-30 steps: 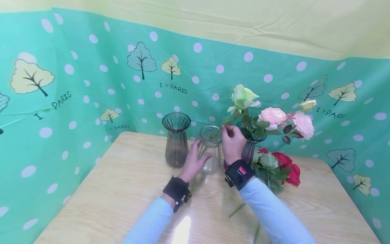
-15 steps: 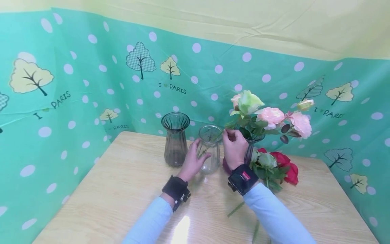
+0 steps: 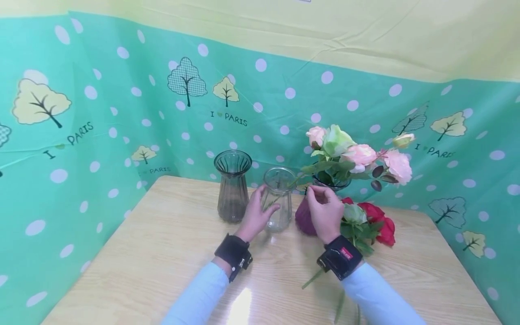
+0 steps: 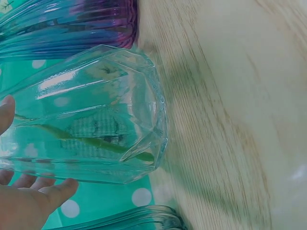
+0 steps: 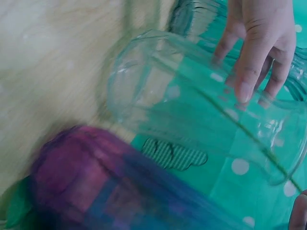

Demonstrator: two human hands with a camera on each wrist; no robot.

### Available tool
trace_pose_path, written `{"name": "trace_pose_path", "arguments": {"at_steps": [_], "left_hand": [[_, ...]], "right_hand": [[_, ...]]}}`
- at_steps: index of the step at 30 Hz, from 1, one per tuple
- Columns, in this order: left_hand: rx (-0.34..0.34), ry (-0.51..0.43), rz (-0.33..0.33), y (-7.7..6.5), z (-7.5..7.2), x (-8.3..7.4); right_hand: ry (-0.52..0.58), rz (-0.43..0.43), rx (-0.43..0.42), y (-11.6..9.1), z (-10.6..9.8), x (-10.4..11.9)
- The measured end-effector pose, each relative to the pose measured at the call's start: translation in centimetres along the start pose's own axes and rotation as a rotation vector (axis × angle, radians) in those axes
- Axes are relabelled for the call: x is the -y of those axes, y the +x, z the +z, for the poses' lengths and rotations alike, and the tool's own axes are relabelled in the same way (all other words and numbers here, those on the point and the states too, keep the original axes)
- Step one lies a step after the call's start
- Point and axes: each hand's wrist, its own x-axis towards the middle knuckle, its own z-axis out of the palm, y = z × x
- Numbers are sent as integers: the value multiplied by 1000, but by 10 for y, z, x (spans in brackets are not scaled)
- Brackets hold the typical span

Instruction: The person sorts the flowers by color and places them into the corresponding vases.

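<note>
My left hand (image 3: 255, 214) grips the side of a clear glass vase (image 3: 282, 212), its thumb at the front. One green stem (image 4: 91, 140) slants inside that vase and comes out over the rim. It leads to a light green artificial rose (image 3: 336, 141) that leans right over the neighbouring vase. My right hand (image 3: 326, 212) is just right of the clear vase, apart from the stem in the head view, its thumb and fingers loosely bent. Behind it stands a ribbed purple-blue vase (image 3: 305, 220) with pink roses (image 3: 398, 166) in its mouth. The left hand's fingers (image 5: 249, 79) show against the glass.
A ribbed grey glass vase (image 3: 233, 194) stands left of the clear one. Red roses (image 3: 386, 230) and a pale green rose (image 3: 355, 214) lie on the wooden table (image 3: 162, 271) at the right, their stems pointing forward. A dotted green cloth (image 3: 134, 117) hangs close behind.
The right hand has let go of the stem and moved right and down. The green rose has dropped and tipped to the right. My left hand keeps its hold on the clear vase.
</note>
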Motion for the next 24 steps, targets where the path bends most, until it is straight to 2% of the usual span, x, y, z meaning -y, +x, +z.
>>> {"name": "trace_pose_path", "arguments": {"at_steps": [4,9,13,16,20,24], "left_hand": [[2,8,2,0,0,0],[1,14,5,0,0,-1],[-4,10,10,1,0,0],[-3,19,6,2,0,2],[-5,27,6,2,1,3],[-2,21,3,2,1,4]], "right_hand": [[-30,53,-18,-1,-21,-10],[-136,130,-71,-2,-52,-30],[-218,214,-66,-6,-77,-49],[-285,297,-20,-10,-94,-62],[-364,425,84,-15,-113,-73],[-420,495,189,-19,-127,-83]]}}
